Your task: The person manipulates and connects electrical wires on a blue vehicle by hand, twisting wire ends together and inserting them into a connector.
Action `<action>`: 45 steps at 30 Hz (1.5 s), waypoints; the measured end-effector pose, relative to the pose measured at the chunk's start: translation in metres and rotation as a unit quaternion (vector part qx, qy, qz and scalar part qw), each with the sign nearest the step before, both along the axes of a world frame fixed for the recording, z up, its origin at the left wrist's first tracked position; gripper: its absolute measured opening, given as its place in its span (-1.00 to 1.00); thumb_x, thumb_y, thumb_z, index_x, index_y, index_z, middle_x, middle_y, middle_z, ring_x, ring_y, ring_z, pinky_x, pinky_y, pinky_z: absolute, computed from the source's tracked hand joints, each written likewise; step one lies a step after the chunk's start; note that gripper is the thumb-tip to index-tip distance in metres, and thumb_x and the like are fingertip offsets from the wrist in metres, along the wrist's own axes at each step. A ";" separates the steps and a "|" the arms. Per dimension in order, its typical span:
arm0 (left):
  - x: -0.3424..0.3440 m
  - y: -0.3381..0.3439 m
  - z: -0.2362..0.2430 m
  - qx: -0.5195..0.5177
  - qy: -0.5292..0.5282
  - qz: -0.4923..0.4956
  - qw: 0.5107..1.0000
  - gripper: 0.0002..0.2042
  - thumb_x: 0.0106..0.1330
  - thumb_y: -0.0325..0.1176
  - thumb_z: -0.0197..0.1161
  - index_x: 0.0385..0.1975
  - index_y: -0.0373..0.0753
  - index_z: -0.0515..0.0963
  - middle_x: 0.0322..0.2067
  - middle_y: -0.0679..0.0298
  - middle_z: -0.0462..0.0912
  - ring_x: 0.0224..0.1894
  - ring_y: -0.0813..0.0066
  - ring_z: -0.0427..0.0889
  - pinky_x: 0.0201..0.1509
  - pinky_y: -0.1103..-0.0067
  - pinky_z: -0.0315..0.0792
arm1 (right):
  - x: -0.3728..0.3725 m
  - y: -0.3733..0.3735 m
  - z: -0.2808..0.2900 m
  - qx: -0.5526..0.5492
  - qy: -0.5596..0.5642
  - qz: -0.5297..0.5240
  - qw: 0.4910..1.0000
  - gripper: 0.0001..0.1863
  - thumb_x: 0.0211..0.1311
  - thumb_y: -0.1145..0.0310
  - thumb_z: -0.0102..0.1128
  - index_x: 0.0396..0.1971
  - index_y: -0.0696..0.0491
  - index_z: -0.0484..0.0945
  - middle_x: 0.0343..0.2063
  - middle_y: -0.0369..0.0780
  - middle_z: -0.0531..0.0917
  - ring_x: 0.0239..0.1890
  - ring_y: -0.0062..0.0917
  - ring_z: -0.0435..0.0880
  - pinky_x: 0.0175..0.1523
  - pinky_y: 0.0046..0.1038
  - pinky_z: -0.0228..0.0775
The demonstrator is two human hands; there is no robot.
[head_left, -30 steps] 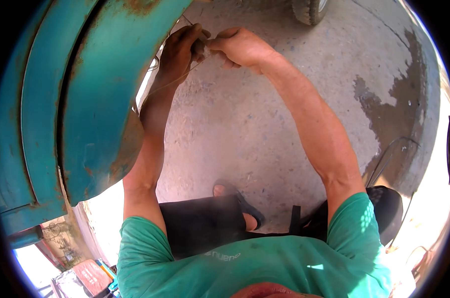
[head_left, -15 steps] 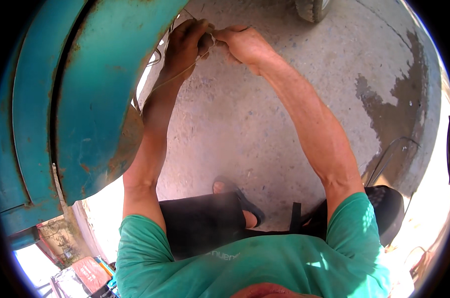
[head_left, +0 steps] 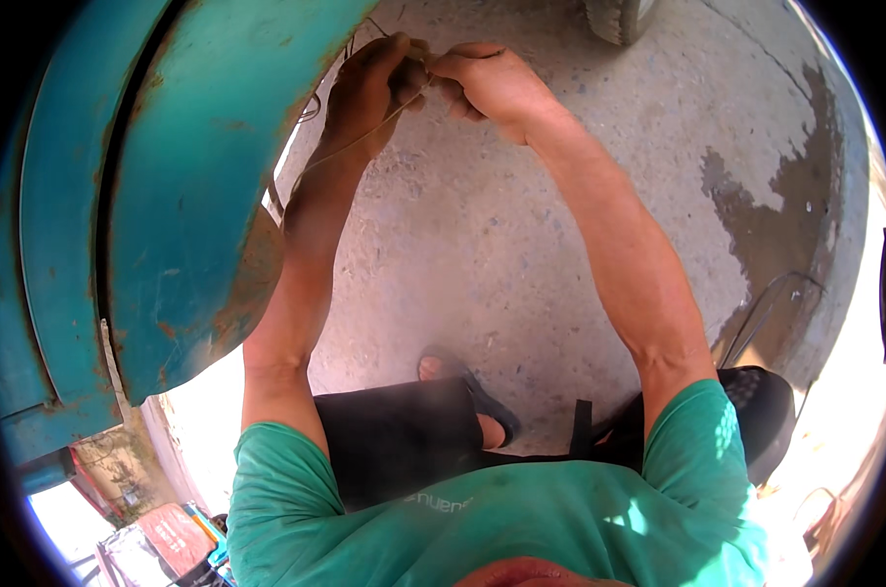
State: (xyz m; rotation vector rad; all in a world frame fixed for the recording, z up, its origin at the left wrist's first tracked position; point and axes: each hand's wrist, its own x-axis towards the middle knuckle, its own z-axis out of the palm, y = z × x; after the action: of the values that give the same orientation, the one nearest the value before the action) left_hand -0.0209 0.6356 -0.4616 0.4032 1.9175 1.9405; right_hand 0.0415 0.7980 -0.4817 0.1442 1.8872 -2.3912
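A thin pale wire (head_left: 357, 140) runs from beside the rusty teal vehicle panel (head_left: 198, 176), across my left forearm, up to my fingertips. My left hand (head_left: 372, 83) is closed on the wire near the panel's edge, its fingers bent and in shadow. Just to its right, my right hand (head_left: 489, 83) pinches at the same spot, thumb and forefinger together on the wire. The fingertips of both hands almost meet. Whatever small part lies between them is too small to make out. Darker loops of wire (head_left: 311, 106) hang behind my left wrist.
The teal body's curved, rusted edge stands close along my left arm. A tyre (head_left: 616, 18) rests on the concrete floor (head_left: 462, 225) at the far side. To the right lie a wet patch (head_left: 771, 230) and a dark cable (head_left: 761, 303). My sandalled foot (head_left: 472, 391) is below.
Both hands have shifted slightly to the right and away, still close together on the wire. The fingers of my right hand have curled in more.
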 end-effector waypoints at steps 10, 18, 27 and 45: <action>-0.005 -0.005 -0.001 0.069 -0.078 -0.022 0.994 -0.72 0.45 -0.22 0.06 -0.13 -0.30 0.57 -0.51 0.32 0.56 -0.49 0.53 0.42 -0.32 0.49 0.32 | 0.008 0.005 -0.005 -0.058 -0.019 -0.009 0.998 -0.71 0.38 0.18 0.11 -0.37 0.11 0.56 -0.55 -0.32 0.53 -0.55 -0.62 0.43 -0.45 -0.50 0.24; -0.013 -0.011 0.003 0.104 -0.119 -0.046 0.986 -0.70 0.43 -0.29 0.03 0.00 -0.36 0.51 -0.36 0.24 0.64 -0.40 0.47 0.48 -0.21 0.51 0.37 | 0.006 0.004 -0.010 -0.073 -0.017 0.021 0.997 -0.70 0.34 0.17 0.16 -0.34 0.13 0.62 -0.54 -0.32 0.55 -0.54 -0.63 0.46 -0.46 -0.53 0.28; -0.024 -0.019 -0.004 0.265 -0.212 -0.159 0.927 -0.77 0.45 -0.40 -0.06 -0.07 -0.36 0.49 -0.30 0.28 0.57 -0.41 0.53 0.45 -0.29 0.57 0.37 | 0.015 -0.006 0.006 -0.111 -0.010 0.036 0.993 -0.72 0.37 0.20 0.16 -0.40 0.12 0.62 -0.59 -0.36 0.48 -0.58 -0.66 0.33 -0.49 -0.52 0.15; -0.029 -0.015 -0.011 0.295 -0.211 -0.134 0.922 -0.81 0.50 -0.35 -0.01 -0.08 -0.28 0.49 -0.31 0.29 0.54 -0.33 0.56 0.49 -0.24 0.58 0.39 | 0.015 -0.009 0.003 -0.082 -0.012 0.014 0.996 -0.69 0.27 0.14 0.21 -0.50 0.09 0.61 -0.60 -0.35 0.53 -0.56 -0.63 0.45 -0.46 -0.48 0.26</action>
State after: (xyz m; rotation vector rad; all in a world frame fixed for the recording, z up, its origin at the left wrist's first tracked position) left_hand -0.0504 0.6211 -0.4729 0.3447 0.9381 2.1622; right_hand 0.0568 0.7888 -0.4782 0.1320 1.6634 -2.5003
